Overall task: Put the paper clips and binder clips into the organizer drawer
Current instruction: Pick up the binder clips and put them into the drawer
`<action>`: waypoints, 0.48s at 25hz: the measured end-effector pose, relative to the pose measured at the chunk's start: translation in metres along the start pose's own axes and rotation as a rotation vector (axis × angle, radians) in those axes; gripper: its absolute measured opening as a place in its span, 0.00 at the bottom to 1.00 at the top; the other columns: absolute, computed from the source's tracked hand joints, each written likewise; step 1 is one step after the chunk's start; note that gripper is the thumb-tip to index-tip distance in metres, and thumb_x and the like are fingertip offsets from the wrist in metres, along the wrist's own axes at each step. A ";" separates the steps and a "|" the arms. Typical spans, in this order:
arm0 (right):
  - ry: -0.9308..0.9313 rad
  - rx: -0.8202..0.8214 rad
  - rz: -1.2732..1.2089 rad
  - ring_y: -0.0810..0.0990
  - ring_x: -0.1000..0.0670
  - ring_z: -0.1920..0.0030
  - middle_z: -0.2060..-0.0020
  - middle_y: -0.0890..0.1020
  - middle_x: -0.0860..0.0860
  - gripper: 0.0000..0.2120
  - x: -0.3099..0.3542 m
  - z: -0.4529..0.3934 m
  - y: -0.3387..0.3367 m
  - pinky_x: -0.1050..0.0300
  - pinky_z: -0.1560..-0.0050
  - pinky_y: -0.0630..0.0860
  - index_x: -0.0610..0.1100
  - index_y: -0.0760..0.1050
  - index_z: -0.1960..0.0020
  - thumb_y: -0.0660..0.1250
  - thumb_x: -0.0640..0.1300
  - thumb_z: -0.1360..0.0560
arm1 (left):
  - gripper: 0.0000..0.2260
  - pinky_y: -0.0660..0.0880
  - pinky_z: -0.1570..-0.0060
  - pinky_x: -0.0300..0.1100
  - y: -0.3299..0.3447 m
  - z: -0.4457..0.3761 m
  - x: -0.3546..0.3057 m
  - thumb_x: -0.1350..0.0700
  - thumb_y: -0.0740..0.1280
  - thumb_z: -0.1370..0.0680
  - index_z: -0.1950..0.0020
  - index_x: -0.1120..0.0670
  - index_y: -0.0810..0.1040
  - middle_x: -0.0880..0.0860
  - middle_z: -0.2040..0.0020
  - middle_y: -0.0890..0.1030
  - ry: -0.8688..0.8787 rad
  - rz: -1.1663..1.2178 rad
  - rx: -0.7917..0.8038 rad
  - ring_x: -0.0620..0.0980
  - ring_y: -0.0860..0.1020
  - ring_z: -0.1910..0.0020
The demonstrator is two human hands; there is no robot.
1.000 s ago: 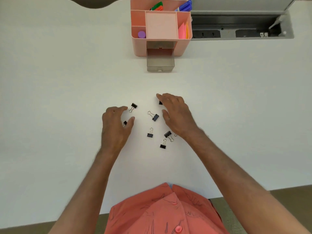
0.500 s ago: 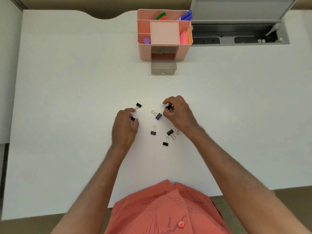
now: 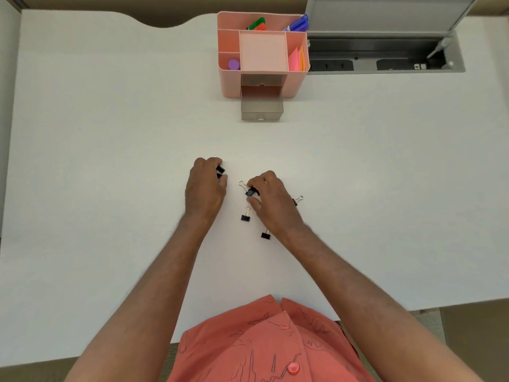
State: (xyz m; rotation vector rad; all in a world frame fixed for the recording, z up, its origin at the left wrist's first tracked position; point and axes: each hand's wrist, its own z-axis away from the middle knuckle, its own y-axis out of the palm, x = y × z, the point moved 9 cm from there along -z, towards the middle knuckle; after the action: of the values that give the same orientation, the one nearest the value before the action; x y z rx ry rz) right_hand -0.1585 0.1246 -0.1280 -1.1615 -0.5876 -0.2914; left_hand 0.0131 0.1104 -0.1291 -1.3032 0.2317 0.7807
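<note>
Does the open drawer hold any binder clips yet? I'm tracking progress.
No: the drawer stands pulled out with nothing visible inside, while black binder clips lie on the table near both hands.

On the white desk (image 3: 110,161) both hands worked among small black binder clips with wire handles. The left hand (image 3: 205,188) curled its fingers round black clips (image 3: 220,170) at its fingertips, while the right hand (image 3: 271,201) pinched another black binder clip (image 3: 250,192) between thumb and forefinger (its silver wire loop stuck out to the left). Two more clips lay loose on the desk: one (image 3: 246,215) just beside the right thumb, one (image 3: 265,234) near the right wrist. A further clip (image 3: 298,199) peeped out behind the right hand. Well apart, at the far edge, stood a pink plastic desk organizer (image 3: 263,55), its smoky translucent drawer (image 3: 262,107) pulled open towards the person.
</note>
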 end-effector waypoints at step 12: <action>0.113 -0.145 -0.256 0.80 0.54 0.57 0.51 0.83 0.51 0.14 0.001 -0.100 -0.106 0.66 0.59 0.75 0.46 0.81 0.44 0.69 0.32 0.26 | 0.05 0.68 0.62 0.40 -0.007 -0.009 -0.001 0.63 0.65 0.23 0.51 0.53 0.76 0.47 0.53 0.78 -0.026 0.057 -0.024 0.49 0.76 0.57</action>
State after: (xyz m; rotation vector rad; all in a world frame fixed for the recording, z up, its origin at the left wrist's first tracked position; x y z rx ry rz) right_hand -0.1829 -0.0077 -0.0729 -1.2009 -0.6237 -0.6230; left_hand 0.0190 0.1010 -0.1259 -1.3124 0.2398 0.8506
